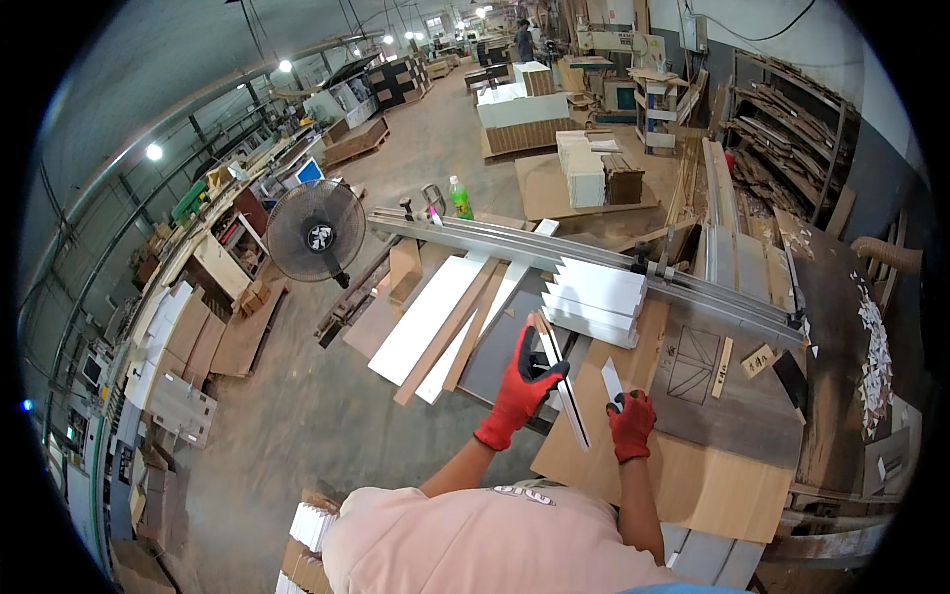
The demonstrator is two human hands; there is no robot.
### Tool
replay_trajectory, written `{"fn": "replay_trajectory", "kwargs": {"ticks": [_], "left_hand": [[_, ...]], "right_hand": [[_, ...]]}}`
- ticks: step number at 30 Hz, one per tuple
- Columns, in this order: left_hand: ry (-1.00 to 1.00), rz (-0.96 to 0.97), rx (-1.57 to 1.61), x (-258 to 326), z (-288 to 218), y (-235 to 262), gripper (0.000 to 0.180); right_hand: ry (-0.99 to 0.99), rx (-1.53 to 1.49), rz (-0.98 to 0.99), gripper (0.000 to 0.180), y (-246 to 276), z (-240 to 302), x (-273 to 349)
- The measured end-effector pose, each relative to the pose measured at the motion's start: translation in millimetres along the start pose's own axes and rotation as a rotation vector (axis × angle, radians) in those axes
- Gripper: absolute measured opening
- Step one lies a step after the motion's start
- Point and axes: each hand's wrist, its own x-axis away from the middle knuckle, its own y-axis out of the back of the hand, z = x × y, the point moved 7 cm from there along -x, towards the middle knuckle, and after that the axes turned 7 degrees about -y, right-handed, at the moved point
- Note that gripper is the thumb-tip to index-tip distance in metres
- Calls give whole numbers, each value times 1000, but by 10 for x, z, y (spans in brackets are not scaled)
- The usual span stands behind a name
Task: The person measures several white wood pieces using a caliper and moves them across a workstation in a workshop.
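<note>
In a red glove with dark fingertips, my left hand is closed around a narrow board tilted on edge. The board has pale faces and a dark line along its edge. My right hand, gloved the same way, grips the lower end of a short white strip, fingers curled. Both hands are above a light wood panel on the work table. Beyond them, next to the metal rail, white boards lie in a stepped stack.
Long white and brown boards lie on the left of the table. A standing fan and a green bottle are beyond them. Small wood blocks rest at the right. White offcuts litter the far right. Another person stands far off.
</note>
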Motion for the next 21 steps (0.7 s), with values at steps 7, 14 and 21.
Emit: {"fn": "replay_trajectory", "kwargs": {"ticks": [7, 14, 21], "left_hand": [[12, 19, -23, -7, 94, -53, 90], [44, 54, 41, -52, 66, -79, 79], [137, 43, 205, -78, 105, -73, 72]], "right_hand": [[32, -1476, 762, 42, 620, 769, 160], [-103, -1434, 1058, 72, 855, 881, 402], [-130, -1482, 1081, 71, 906, 867, 452]]}}
